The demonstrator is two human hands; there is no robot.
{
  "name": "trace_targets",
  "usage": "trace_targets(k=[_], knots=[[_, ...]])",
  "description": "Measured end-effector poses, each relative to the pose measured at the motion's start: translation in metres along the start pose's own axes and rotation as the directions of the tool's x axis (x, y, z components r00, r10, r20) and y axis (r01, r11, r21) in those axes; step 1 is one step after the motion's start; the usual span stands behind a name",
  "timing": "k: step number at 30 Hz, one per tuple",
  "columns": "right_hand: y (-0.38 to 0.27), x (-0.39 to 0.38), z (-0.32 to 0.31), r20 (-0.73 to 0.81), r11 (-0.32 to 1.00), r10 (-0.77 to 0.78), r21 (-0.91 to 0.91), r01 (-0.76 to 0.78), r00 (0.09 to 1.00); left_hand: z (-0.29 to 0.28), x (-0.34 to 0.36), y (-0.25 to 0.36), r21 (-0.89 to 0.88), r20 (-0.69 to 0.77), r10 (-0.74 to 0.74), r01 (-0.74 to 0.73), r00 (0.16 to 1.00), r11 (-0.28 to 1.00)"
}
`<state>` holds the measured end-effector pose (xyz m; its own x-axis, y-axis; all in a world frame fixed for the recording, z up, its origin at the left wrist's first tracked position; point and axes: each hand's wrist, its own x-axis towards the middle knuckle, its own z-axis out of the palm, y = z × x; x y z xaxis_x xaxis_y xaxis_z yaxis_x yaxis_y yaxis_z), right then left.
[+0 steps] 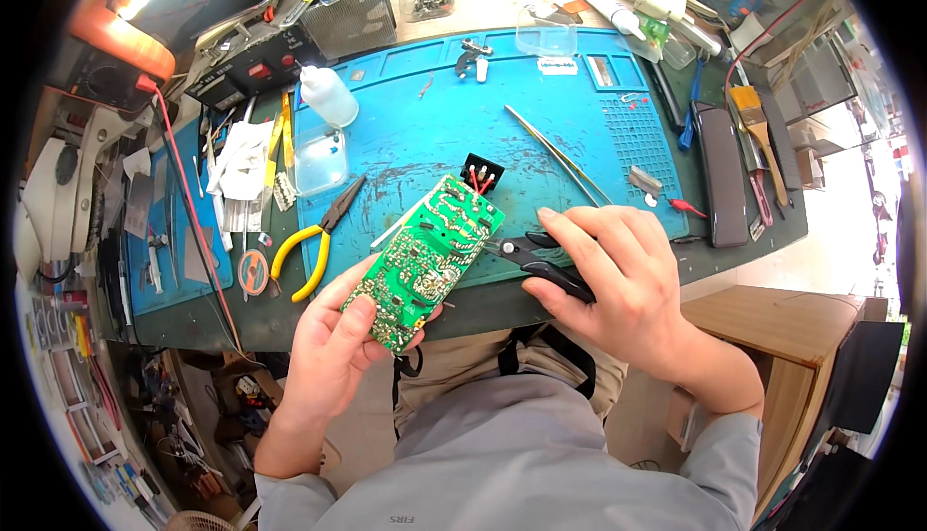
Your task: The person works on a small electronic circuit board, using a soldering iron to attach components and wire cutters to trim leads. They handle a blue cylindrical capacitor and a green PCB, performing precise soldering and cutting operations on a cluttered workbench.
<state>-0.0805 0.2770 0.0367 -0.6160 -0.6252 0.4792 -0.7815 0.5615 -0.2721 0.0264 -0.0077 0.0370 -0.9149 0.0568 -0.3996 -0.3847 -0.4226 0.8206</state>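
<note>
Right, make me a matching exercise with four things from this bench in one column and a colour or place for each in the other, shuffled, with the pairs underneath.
Things
1. Circuit board
2. Cutters
3. Pliers
4. Squeeze bottle

Colour or place
A. Held in the right hand
B. Whitish and see-through
C. Green, held in the left hand
D. Yellow handles, lying on the bench, in neither hand

Right pairs: 1-C, 2-A, 3-D, 4-B
</note>
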Motion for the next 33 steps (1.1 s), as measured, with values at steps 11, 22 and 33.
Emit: trace_targets(k=[11,22,33], knots=[[-0.002,0.027,-0.002,0.047,0.995,-0.085,-0.039,0.087,0.995,0.003,0.003,-0.003,0.034,-0.034,0.028,-0.027,0.999,0.999],[-0.002,0.029,-0.001,0.066,0.991,-0.111,-0.063,0.115,0.992,0.000,0.003,-0.003,0.026,-0.011,0.027,-0.026,1.000,0.999],[0.003,0.029,-0.003,0.001,0.994,-0.089,-0.063,0.089,0.996,0.001,0.003,-0.002,0.018,-0.025,0.017,-0.017,1.000,1.000]])
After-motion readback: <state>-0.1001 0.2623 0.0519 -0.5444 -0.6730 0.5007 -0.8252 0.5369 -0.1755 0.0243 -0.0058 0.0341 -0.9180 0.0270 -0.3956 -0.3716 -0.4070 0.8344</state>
